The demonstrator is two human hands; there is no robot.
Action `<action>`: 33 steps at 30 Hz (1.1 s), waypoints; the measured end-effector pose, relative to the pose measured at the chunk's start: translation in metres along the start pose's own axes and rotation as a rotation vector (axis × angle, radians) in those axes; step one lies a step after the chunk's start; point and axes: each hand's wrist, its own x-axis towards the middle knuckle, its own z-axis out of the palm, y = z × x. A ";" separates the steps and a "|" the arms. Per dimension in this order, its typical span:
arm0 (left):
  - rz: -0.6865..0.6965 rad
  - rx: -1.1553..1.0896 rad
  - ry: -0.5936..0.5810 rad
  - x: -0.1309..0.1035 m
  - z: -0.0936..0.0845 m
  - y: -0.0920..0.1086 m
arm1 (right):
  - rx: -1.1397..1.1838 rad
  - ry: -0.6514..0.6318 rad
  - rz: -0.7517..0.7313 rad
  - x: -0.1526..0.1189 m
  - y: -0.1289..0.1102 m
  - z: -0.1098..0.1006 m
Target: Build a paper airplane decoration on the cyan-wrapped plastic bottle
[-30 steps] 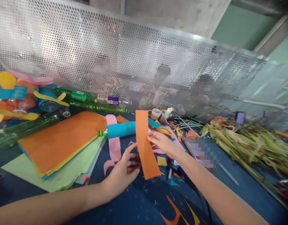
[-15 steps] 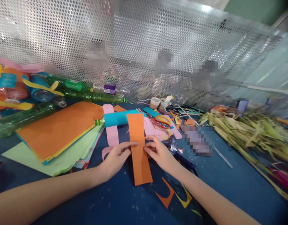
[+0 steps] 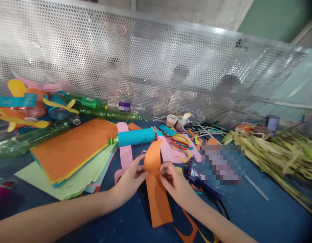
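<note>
An orange paper strip (image 3: pixel 158 195) is held upright between my two hands, its top end curling over to the right. My left hand (image 3: pixel 130 177) pinches its left edge, thumb and fingers closed on it. On the opposite edge, my right hand (image 3: pixel 173 180) grips the strip with bent fingers. Just beyond lie a blue paper-covered bottle (image 3: pixel 137 136), pink paper strips (image 3: pixel 125 157) and a pair of scissors (image 3: pixel 180 141) on pink paper (image 3: pixel 171 155). To the right of my right hand rests a dark blue glue gun (image 3: pixel 204 182).
Stacked coloured paper (image 3: pixel 74 152) lies left, with green plastic bottles (image 3: pixel 39 136) and paper-winged bottle models (image 3: pixel 34 104) behind it. Dry corn husks (image 3: pixel 274 152) cover the right side. Orange paper offcuts (image 3: pixel 188 233) are near the front. A perforated metal screen (image 3: pixel 150 64) stands behind the table.
The orange strip's top, nearly straight before, now bends over in a curl. Both hands still hold its edges. The camera view has shifted, so the table's things sit lower and further right.
</note>
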 end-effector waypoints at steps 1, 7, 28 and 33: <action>0.020 -0.015 -0.022 0.000 0.000 -0.001 | -0.034 0.005 -0.019 -0.001 -0.001 0.002; 0.058 -0.070 -0.108 0.000 0.005 0.001 | -0.231 0.040 -0.064 -0.001 -0.001 -0.002; -0.050 0.029 -0.148 -0.006 0.007 0.006 | -0.891 0.126 -0.212 0.152 0.021 -0.047; -0.038 0.026 -0.152 -0.006 0.008 0.005 | -0.782 0.133 -0.110 0.161 0.029 -0.041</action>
